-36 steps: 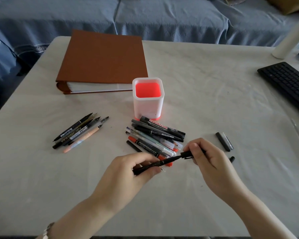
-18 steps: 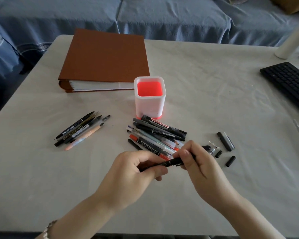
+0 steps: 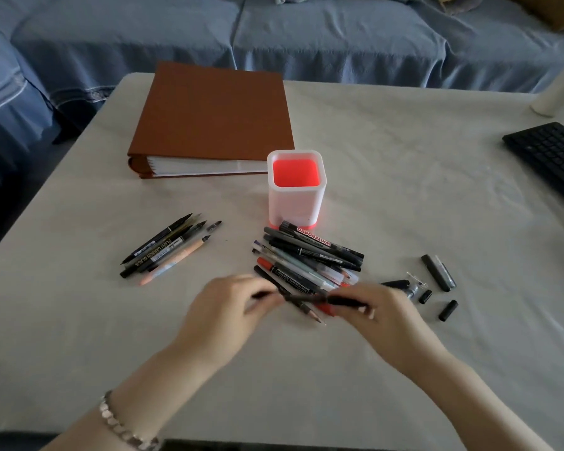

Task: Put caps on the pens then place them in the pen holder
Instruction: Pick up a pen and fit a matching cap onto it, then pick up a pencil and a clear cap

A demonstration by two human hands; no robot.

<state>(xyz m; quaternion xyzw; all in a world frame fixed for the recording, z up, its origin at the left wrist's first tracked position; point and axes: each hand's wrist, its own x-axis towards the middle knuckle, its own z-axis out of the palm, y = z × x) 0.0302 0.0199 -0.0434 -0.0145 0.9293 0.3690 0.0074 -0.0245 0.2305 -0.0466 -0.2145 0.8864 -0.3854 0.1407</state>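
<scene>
Left hand: the left hand (image 3: pixel 222 307) is gripping the barrel end of a thin black pen (image 3: pixel 310 299), having risen toward the pile since a second ago.
Right hand: the right hand (image 3: pixel 381 315) is pinching the pen's other end, where the cap was being pushed on.
Change: the hands are blurring in motion; the cap is probably seated now, though the smear hides the join.
Pen holder: the white holder (image 3: pixel 296 203) is standing empty beyond the pile of pens (image 3: pixel 310 258).
Loose caps: spare caps (image 3: pixel 437 281) are lying to the right.
Meaning: this pen is likely heading for the holder next.
</scene>
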